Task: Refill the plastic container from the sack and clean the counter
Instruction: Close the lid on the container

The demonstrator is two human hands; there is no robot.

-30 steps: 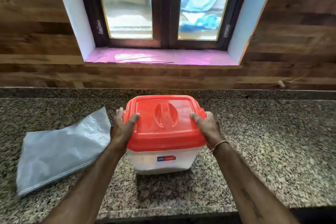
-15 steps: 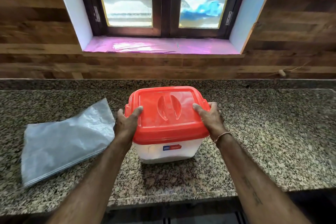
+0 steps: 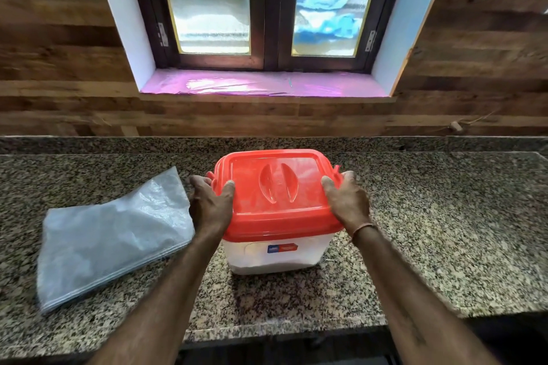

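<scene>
A translucent white plastic container [image 3: 275,258] with a red lid [image 3: 275,195] stands on the granite counter [image 3: 430,231], white contents showing low inside it. My left hand [image 3: 209,207] grips the lid's left edge, thumb on top. On the opposite edge my right hand [image 3: 348,201] grips the same way. An empty grey woven sack [image 3: 109,237] lies flat on the counter to the left of the container, close to my left wrist.
A wood-panelled wall rises behind the counter, with a shut window [image 3: 267,9] and a pink-lined sill [image 3: 261,84]. The counter's front edge [image 3: 281,332] is just below my forearms. A small cork-like object [image 3: 456,126] hangs at the wall on the right.
The container has been pushed away from me toward the back of the counter, both hands staying on the lid. The sack has not moved.
</scene>
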